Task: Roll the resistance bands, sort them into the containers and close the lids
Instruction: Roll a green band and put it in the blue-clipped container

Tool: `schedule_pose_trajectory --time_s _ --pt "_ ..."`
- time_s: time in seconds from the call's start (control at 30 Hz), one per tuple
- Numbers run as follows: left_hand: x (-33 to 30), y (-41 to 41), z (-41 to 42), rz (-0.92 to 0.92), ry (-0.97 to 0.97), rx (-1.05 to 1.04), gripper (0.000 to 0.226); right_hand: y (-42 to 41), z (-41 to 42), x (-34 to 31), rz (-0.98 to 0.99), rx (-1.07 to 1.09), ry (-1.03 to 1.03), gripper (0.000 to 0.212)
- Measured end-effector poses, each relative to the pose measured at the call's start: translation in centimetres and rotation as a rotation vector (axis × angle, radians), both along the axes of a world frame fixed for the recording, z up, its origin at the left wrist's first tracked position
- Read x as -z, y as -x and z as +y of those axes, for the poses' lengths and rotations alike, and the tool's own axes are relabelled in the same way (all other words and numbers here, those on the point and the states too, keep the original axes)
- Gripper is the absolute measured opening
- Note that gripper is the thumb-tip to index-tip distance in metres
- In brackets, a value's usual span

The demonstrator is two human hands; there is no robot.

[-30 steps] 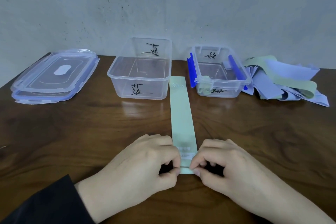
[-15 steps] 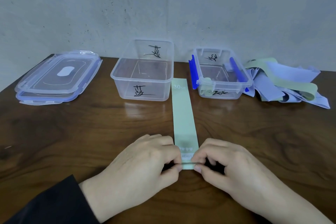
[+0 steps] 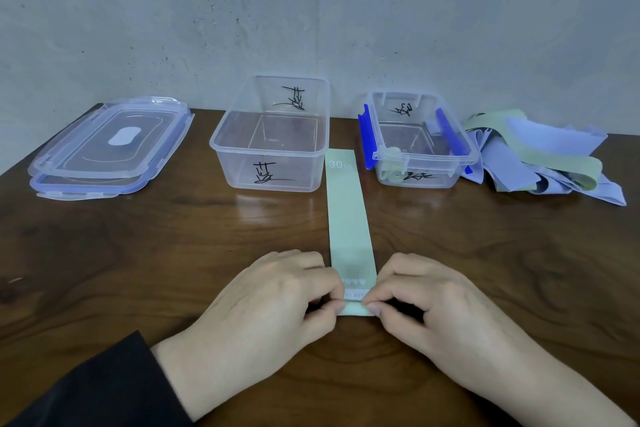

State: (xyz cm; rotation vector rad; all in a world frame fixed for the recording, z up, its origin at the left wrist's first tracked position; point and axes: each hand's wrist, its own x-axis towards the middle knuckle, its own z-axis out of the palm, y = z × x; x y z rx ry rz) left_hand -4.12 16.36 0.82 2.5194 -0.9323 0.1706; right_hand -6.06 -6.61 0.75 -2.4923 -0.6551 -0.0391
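Note:
A pale green resistance band [image 3: 348,215] lies flat and straight on the wooden table, printed "30 LB" at its far end. My left hand [image 3: 273,305] and my right hand [image 3: 426,308] pinch its near end from either side, where a small fold or first turn is curled over. Behind it stand two clear containers with black marker writing: a larger one [image 3: 273,149] with nothing in it, and a smaller one with blue clips [image 3: 420,146] holding a rolled green band [image 3: 393,174]. A loose pile of green and lilac bands [image 3: 540,156] lies at the right.
Two clear lids with blue edges [image 3: 107,146] are stacked at the far left of the table. A grey wall runs right behind the containers. Dark wood table [image 3: 138,253] spreads left and right of my hands.
The near end of the green band has been curled over a little further between my fingertips. The view has shifted slightly; the containers and the pile stay put.

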Motion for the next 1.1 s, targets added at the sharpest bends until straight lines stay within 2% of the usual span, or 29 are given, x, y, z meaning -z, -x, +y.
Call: schedule_pose_trajectory --time_s 0.17,0.37,0.53,0.67,0.8,1.1 --pt "-0.04 0.08 -0.06 -0.019 -0.011 -0.017 0.014 -0.30 -0.39 0.05 -0.014 -0.054 0.033 0.025" --pt "0.06 -0.04 -0.26 -0.026 -0.048 0.000 0.019 -0.55 -0.20 0.35 -0.059 -0.054 0.044 0.017" --pt "0.03 0.02 -0.21 -0.043 -0.087 0.027 0.012 -0.27 0.04 0.43 -0.073 -0.081 0.071 0.017" --pt "0.00 -0.02 -0.17 -0.039 -0.077 0.020 0.017 -0.38 -0.01 0.34 -0.058 -0.075 0.054 0.020" --pt "0.02 -0.11 -0.15 -0.021 -0.057 0.008 0.022 -0.50 -0.10 0.24 -0.032 -0.060 -0.002 0.011" --pt "0.12 -0.10 -0.24 -0.013 0.005 -0.028 0.019 -0.72 0.01 0.30 -0.047 -0.026 -0.003 0.020"
